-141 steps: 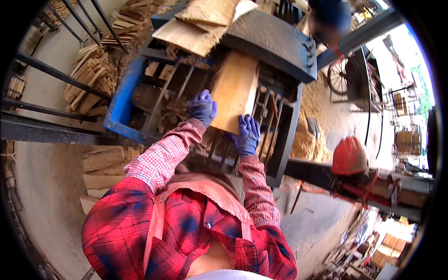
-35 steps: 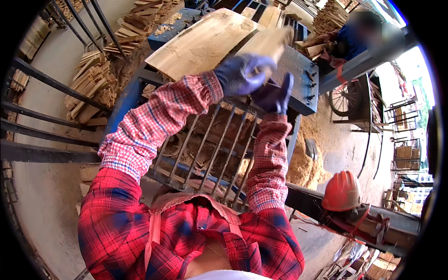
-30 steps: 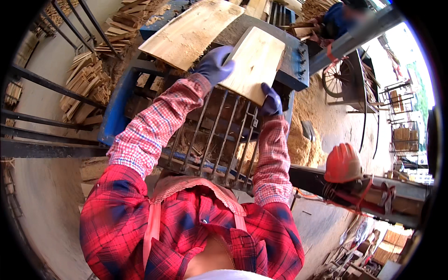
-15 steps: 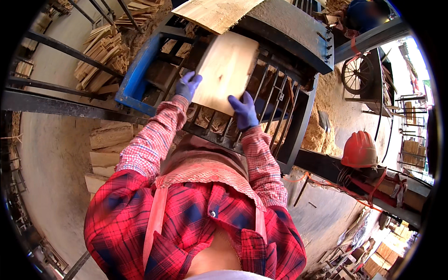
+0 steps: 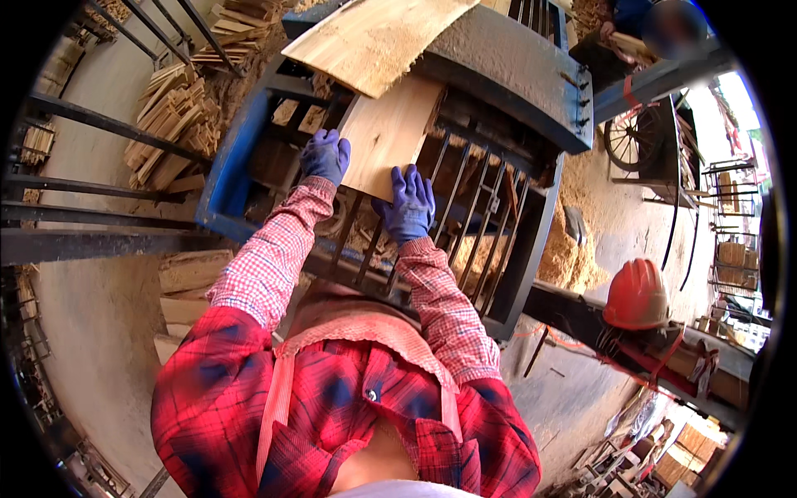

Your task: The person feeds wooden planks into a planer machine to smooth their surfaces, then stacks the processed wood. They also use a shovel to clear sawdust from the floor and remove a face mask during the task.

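Board (image 5: 386,137) lies between left hand (image 5: 325,156) and right hand (image 5: 408,203).

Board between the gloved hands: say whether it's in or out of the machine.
Partly in: the wooden board runs out of sight under the hood; its near end shows outside.

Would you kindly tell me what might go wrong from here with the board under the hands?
The left hand and right hand are at the board, whose far end is hidden near the hood; either might get drawn in by following too far. The plank on the hood overhangs its near edge, so it might slip down.
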Demonstrator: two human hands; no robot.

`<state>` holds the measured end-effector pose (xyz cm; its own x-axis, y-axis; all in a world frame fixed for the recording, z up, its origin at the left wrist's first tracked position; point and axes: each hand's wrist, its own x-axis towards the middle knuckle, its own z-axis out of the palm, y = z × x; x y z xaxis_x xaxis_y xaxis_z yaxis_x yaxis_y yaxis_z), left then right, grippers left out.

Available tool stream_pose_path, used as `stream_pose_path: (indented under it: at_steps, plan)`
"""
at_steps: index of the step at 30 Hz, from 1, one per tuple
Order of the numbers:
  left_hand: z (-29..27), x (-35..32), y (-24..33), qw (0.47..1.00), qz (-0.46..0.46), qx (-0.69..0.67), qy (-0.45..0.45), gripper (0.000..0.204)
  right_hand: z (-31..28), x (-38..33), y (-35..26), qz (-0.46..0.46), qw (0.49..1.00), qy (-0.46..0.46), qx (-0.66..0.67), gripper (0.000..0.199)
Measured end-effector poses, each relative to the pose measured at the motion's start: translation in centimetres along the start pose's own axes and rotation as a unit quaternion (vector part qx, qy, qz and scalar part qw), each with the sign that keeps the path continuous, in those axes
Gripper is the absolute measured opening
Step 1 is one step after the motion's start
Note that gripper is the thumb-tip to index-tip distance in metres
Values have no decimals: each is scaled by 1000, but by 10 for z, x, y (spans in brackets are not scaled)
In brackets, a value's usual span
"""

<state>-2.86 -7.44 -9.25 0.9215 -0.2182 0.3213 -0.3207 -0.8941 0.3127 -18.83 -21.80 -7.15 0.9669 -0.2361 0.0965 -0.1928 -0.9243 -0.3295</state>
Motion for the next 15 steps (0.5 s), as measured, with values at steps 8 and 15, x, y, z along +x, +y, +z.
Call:
stream_pose_path:
  at_steps: [8, 15]
  plan:
    - [-11, 81, 9, 585, -260, -737, -217, 26, 10, 86, 47, 22, 999, 13, 34, 79]
    - [-46, 156, 24, 568, -250, -782, -58, 39, -44, 175, 65, 111, 941, -30, 317, 55]
